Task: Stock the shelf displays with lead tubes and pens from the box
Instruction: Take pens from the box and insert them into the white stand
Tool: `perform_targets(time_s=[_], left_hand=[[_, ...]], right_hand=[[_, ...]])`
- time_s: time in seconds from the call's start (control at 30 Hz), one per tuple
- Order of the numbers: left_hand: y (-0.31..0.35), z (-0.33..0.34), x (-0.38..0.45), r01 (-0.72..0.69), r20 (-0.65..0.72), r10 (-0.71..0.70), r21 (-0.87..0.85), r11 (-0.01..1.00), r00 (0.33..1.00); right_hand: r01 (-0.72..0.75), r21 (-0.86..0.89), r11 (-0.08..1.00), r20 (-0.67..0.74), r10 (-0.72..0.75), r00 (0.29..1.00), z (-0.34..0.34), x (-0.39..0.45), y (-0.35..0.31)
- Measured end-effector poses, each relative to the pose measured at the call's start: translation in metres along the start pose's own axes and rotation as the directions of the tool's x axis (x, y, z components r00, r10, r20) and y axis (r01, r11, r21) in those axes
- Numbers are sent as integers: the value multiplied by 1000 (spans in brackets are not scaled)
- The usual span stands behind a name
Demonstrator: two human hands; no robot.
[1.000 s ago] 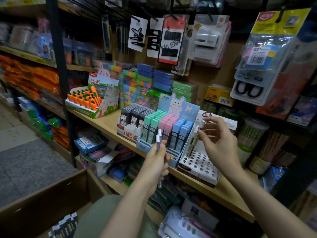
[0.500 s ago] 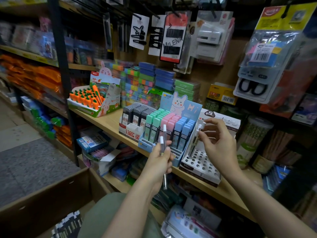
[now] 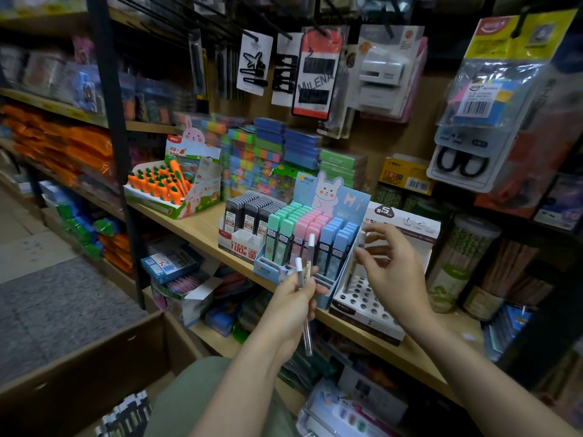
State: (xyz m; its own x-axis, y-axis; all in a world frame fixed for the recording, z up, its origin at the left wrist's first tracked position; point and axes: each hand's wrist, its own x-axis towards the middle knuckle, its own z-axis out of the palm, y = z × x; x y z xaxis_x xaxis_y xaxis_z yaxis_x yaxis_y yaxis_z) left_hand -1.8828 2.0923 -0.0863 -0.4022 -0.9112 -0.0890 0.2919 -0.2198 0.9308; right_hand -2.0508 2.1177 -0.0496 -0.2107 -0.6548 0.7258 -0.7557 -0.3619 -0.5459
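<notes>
A person's left hand [image 3: 291, 305] grips two white-capped pens [image 3: 303, 280] before the pen display [image 3: 367, 305]; the right hand [image 3: 391, 271] hovers above it, fingers [image 3: 377, 230] spread.

Orange carrot erasers [image 3: 164, 184] sit at frame centre-left; packaged scissors [image 3: 461, 164] hang at right, hair clips [image 3: 254, 66] at top centre.

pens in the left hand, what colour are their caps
White caps on the pens, clear barrels, gripped in the left hand. Only the head view shows them.
</notes>
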Motion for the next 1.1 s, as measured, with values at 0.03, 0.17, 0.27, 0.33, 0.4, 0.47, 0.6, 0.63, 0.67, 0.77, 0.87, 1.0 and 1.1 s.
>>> perform_targets(time_s=[0.03, 0.17, 0.27, 0.33, 0.4, 0.47, 0.6, 0.63, 0.67, 0.77, 0.87, 1.0, 1.1], left_hand=[[0, 0, 0, 18, -2, -18, -9, 1000, 1000], [-1, -2, -1, 22, 48, -21, -36, 999, 999], [-2, -4, -1, 12, 71, -7, -68, 998, 997], [-2, -6, -1, 12, 72, -6, -92, 996, 997], [-2, -6, 0, 18, 72, -9, -117, 993, 997], [-3, -6, -1, 27, 78, -17, -129, 991, 997], [-3, -4, -2, 31, 85, -19, -139, 990, 996], [-3, -3, -3, 27, 94, -16, -113, 993, 995], [-2, -3, -4, 23, 110, -14, -80, 996, 994], [-1, -2, -6, 31, 147, -28, -21, 999, 989], [-1, -2, -9, 25, 134, -33, 58, 998, 990], [-2, -2, -9, 33, 88, -38, 58, 998, 995], [-1, -2, -9, 27, 58, -31, 57, 998, 998]], right_hand=[[25, -22, 999, 9, -25, 1000, 2, -2, -1], [53, -90, 995, 2, -53, 999, 5, -5, -1], [52, -118, 992, -1, -52, 999, 4, -4, 0], [33, -137, 990, -8, -34, 999, 3, -3, 0], [20, -147, 989, -27, -24, 999, 3, -4, -1], [30, -151, 988, -42, -37, 998, 3, -5, -3], [38, -185, 982, -26, -44, 999, 3, -6, -6], [41, -193, 980, -18, -45, 999, 2, -6, -6], [47, -203, 978, -9, -50, 999, 1, -6, -6], [79, -239, 968, 14, -78, 997, -2, -3, -8], [62, -232, 971, 14, -60, 998, -2, 2, -12], [71, -275, 959, 9, -71, 997, 3, 0, -14], [77, -302, 950, 49, -65, 997, 4, -7, -12]])
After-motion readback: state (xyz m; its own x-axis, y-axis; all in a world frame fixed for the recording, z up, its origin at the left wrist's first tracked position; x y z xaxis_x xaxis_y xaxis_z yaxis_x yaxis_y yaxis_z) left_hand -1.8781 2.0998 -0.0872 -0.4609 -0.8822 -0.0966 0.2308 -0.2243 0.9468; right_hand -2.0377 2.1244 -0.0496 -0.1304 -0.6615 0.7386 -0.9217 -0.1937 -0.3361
